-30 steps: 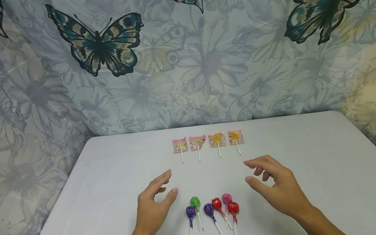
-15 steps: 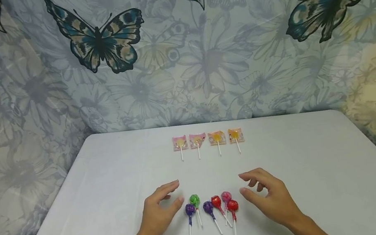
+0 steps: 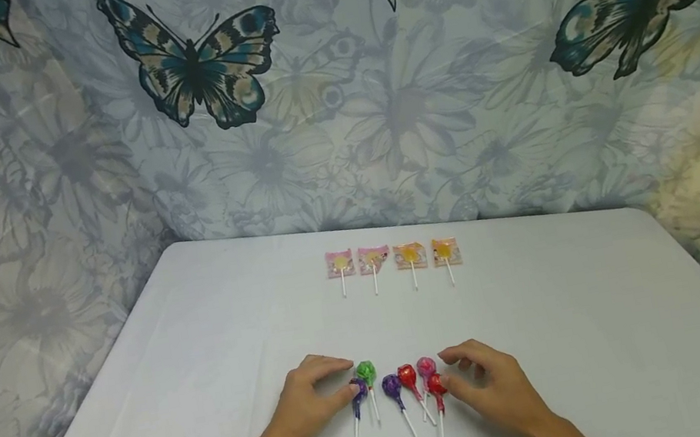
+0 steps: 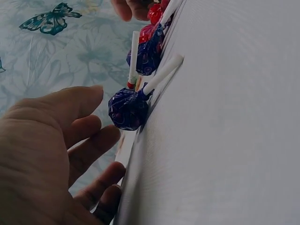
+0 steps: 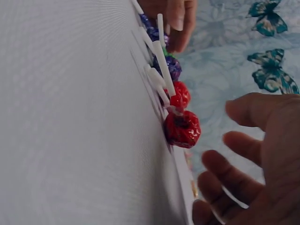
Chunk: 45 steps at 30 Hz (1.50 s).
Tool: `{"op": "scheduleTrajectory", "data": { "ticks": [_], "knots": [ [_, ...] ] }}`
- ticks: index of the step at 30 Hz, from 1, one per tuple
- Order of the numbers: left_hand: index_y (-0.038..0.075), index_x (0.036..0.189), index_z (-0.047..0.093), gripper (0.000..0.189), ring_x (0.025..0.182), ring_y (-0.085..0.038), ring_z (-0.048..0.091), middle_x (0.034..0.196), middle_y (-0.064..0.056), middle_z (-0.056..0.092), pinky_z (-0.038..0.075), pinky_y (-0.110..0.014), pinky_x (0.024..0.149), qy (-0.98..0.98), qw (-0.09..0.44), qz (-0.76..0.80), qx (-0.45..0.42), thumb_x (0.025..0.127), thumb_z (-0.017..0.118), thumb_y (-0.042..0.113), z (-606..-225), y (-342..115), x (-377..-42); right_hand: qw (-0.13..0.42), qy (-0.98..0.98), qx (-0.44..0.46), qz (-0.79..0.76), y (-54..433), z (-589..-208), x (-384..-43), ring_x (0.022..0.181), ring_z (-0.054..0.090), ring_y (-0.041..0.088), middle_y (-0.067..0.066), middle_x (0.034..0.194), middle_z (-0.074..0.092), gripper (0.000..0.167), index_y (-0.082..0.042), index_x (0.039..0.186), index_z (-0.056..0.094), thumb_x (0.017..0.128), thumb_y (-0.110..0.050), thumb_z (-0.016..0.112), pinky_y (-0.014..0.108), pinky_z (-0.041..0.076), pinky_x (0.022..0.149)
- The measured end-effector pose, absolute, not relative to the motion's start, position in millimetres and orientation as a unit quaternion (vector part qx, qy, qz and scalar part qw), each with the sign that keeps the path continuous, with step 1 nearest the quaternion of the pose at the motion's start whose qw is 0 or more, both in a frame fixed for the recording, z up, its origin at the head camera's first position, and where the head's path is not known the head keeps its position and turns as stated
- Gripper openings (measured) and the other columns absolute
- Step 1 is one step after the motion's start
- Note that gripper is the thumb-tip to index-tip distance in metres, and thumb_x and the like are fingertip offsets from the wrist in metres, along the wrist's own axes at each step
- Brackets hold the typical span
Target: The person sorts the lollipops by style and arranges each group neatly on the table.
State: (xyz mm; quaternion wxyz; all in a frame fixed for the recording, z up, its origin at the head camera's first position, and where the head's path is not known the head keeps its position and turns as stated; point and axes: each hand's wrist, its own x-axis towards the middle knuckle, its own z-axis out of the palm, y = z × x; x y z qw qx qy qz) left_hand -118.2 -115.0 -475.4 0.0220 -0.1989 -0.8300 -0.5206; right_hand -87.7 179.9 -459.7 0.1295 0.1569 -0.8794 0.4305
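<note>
Several round lollipops in shiny wrappers lie on the white table, sticks toward the person. My left hand [image 3: 309,400] is at their left end, thumb and fingers spread beside a purple lollipop [image 4: 127,109] and a green lollipop [image 3: 366,372]. At the other end my right hand [image 3: 489,383] curves loosely beside a red lollipop [image 5: 182,129] and a pink lollipop [image 3: 426,367]. Between them lie a second purple lollipop [image 3: 391,386] and another red lollipop [image 3: 407,375]. Neither hand grips anything; in the wrist views a gap shows between the fingers and the nearest candy.
Farther back on the table [image 3: 232,309] is a row of flat lollipops in square wrappers, two with pink wrappers, such as this pink-wrapped lollipop [image 3: 340,264], and two orange, such as this orange-wrapped lollipop [image 3: 446,252]. A butterfly-patterned cloth [image 3: 403,123] hangs behind the table.
Both hands have come down toward the person and inward, closing in on the round lollipops from the two sides. The lollipops have stayed in their places; the head view has shifted slightly.
</note>
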Motion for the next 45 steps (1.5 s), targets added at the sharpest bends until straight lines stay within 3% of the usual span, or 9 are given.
{"op": "scheduleTrajectory", "data": {
  "ticks": [8, 19, 28, 34, 38, 41, 45],
  "knots": [
    [0.014, 0.101, 0.076, 0.032, 0.097, -0.011, 0.055, 0.099, 0.011, 0.063, 0.046, -0.036, 0.088, -0.843, 0.041, -0.479, -0.242, 0.071, 0.086, 0.016, -477, -114, -119, 0.083, -0.894, 0.146, 0.417, 182, -467, -86, 0.087, 0.056, 0.008, -0.018, 0.093, 0.065, 0.032, -0.023, 0.102, 0.072, 0.075, -0.008, 0.083, 0.030, 0.049, 0.078],
    [0.017, 0.100, 0.076, 0.031, 0.096, -0.010, 0.053, 0.097, 0.014, 0.059, 0.045, -0.036, 0.087, -0.848, 0.028, -0.474, -0.237, 0.071, 0.086, 0.015, -480, -114, -120, 0.106, -0.897, 0.164, 0.396, 181, -469, -88, 0.085, 0.057, 0.004, -0.021, 0.089, 0.063, 0.031, -0.025, 0.095, 0.074, 0.073, -0.004, 0.083, 0.029, 0.050, 0.075],
    [0.019, 0.097, 0.076, 0.025, 0.095, -0.009, 0.056, 0.095, 0.016, 0.060, 0.045, -0.035, 0.089, -0.853, 0.019, -0.477, -0.212, 0.073, 0.085, 0.019, -477, -115, -118, 0.077, -0.909, 0.143, 0.383, 180, -467, -86, 0.087, 0.057, 0.005, -0.023, 0.090, 0.062, 0.028, -0.027, 0.094, 0.074, 0.075, -0.008, 0.082, 0.030, 0.051, 0.078],
    [0.012, 0.100, 0.075, 0.024, 0.094, -0.014, 0.061, 0.096, 0.011, 0.067, 0.047, -0.036, 0.089, -0.815, -0.001, -0.548, -0.188, 0.078, 0.081, 0.011, -470, -120, -118, 0.078, -0.902, 0.157, 0.396, 177, -470, -86, 0.086, 0.057, 0.006, -0.022, 0.090, 0.063, 0.029, -0.026, 0.094, 0.073, 0.075, -0.006, 0.082, 0.030, 0.050, 0.077],
    [0.004, 0.106, 0.071, 0.027, 0.087, -0.019, 0.064, 0.098, 0.001, 0.067, 0.052, -0.035, 0.079, -0.782, -0.004, -0.593, -0.191, 0.080, 0.078, 0.007, -464, -122, -120, 0.082, -0.902, 0.161, 0.393, 177, -471, -86, 0.085, 0.056, 0.006, -0.022, 0.089, 0.063, 0.029, -0.026, 0.093, 0.073, 0.075, -0.006, 0.082, 0.029, 0.050, 0.075],
    [0.001, 0.108, 0.070, 0.028, 0.083, -0.020, 0.064, 0.099, -0.002, 0.067, 0.054, -0.032, 0.075, -0.772, 0.004, -0.607, -0.189, 0.082, 0.077, 0.005, -458, -123, -124, 0.086, -0.906, 0.157, 0.384, 178, -470, -86, 0.085, 0.056, 0.004, -0.024, 0.089, 0.063, 0.030, -0.028, 0.093, 0.073, 0.074, -0.006, 0.083, 0.029, 0.051, 0.076],
    [0.001, 0.107, 0.070, 0.026, 0.083, -0.018, 0.064, 0.098, -0.001, 0.067, 0.052, -0.031, 0.079, -0.779, 0.033, -0.599, -0.181, 0.082, 0.077, 0.005, -450, -126, -134, 0.084, -0.909, 0.149, 0.380, 178, -469, -87, 0.087, 0.056, 0.004, -0.025, 0.089, 0.062, 0.031, -0.028, 0.094, 0.073, 0.074, -0.007, 0.083, 0.030, 0.051, 0.078]
  ]
}}
